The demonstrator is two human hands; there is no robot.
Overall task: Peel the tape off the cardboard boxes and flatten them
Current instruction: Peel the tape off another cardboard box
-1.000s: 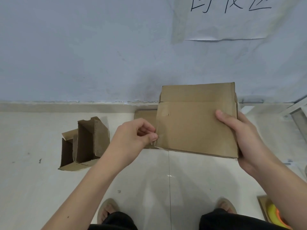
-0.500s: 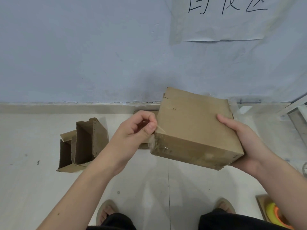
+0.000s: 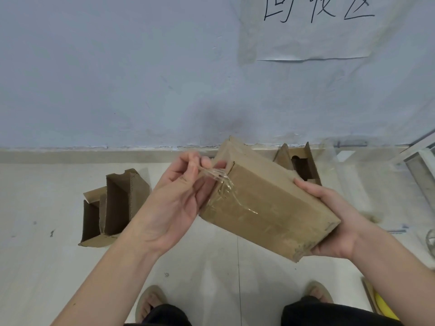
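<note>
Cardboard box [image 3: 266, 205] gripped by right hand [image 3: 334, 222] | left hand [image 3: 179, 203] pinches tape [image 3: 211, 173]

A pale blue-grey painted wall [image 3: 117, 78] fills the upper half of the view, scuffed and darker just above its foot. A white paper sheet [image 3: 313, 36] with black handwritten characters hangs on it at the upper right, its lower edge curling. A beige skirting strip [image 3: 70, 155] runs along the base of the wall. Below lies a floor of pale cream tiles [image 3: 35, 267], lightly speckled with dark marks, with one thin grout line [image 3: 238, 274] running toward the viewer.
</note>
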